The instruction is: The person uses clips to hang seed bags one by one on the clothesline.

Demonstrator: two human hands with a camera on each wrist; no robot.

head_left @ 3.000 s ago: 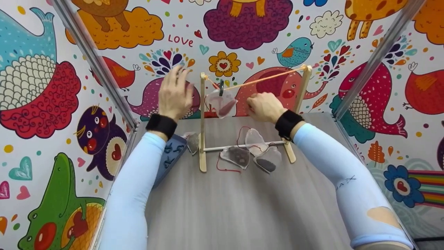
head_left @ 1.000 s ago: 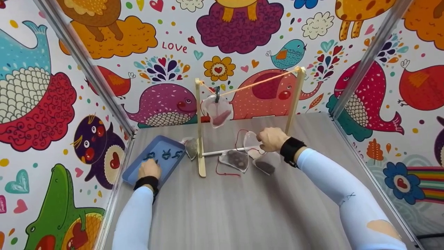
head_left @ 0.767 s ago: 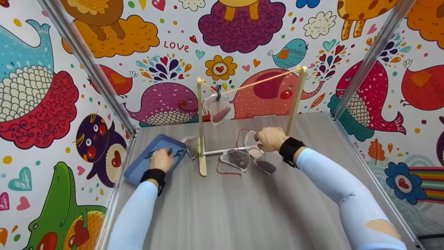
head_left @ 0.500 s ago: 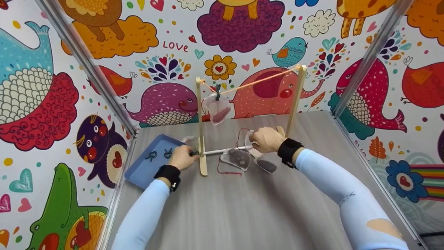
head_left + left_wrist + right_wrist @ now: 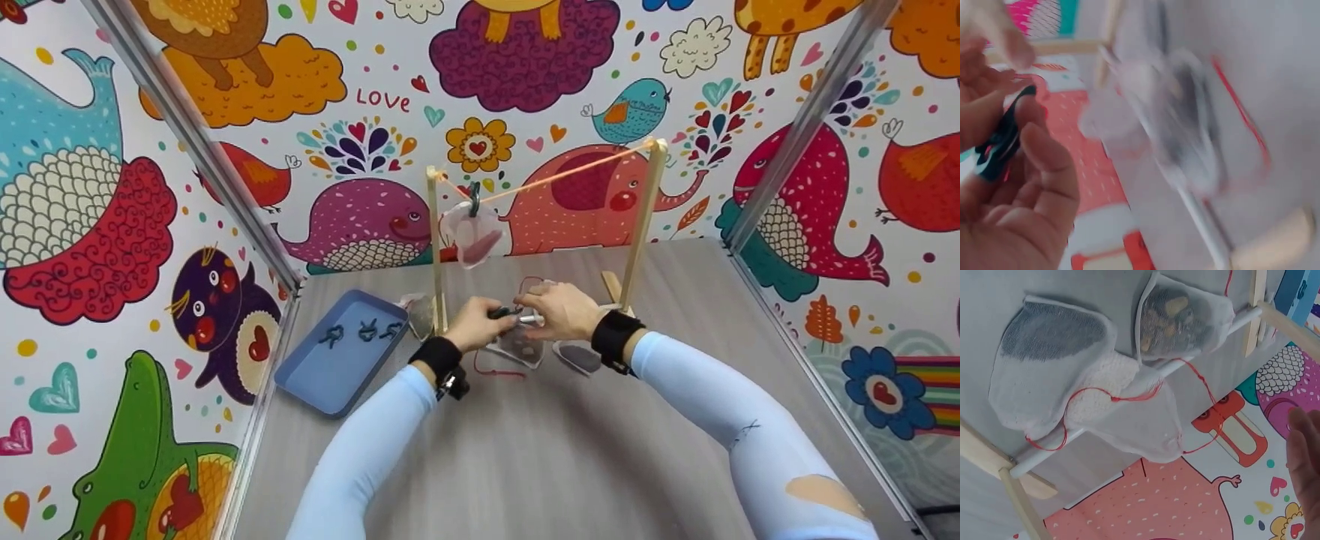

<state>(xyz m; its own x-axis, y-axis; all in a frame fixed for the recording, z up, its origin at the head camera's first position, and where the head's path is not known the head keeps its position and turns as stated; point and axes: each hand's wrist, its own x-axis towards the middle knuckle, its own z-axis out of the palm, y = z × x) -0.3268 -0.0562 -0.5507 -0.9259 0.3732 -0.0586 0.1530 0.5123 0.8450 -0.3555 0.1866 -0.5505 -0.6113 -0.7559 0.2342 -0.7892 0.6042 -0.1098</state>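
Note:
My left hand (image 5: 472, 324) pinches a dark green spring clip (image 5: 1002, 138) between thumb and fingers, above the frame's white bottom rod. Close beside it hovers my right hand (image 5: 568, 311), fingers loosely extended toward the clip; I see nothing in its grasp. Below, in the right wrist view, lie three drawstring mesh bags: one with stones (image 5: 1179, 323), one with black grains (image 5: 1053, 337) and one with white contents (image 5: 1098, 388). Another bag (image 5: 474, 236), pinkish inside, hangs from the orange cord (image 5: 570, 171) by a dark green clip (image 5: 475, 196).
A blue tray (image 5: 311, 390) at the left holds three dark green clips (image 5: 367, 330). Next to it another mesh bag (image 5: 420, 311) lies by the left post (image 5: 438, 255). The right post (image 5: 641, 225) stands near my right wrist. Patterned walls enclose the grey table (image 5: 540, 457).
My left hand reached into the tray, took a clip and moved right to meet my right hand. My right hand came down from the cord to the bags, then lifted slightly leftward.

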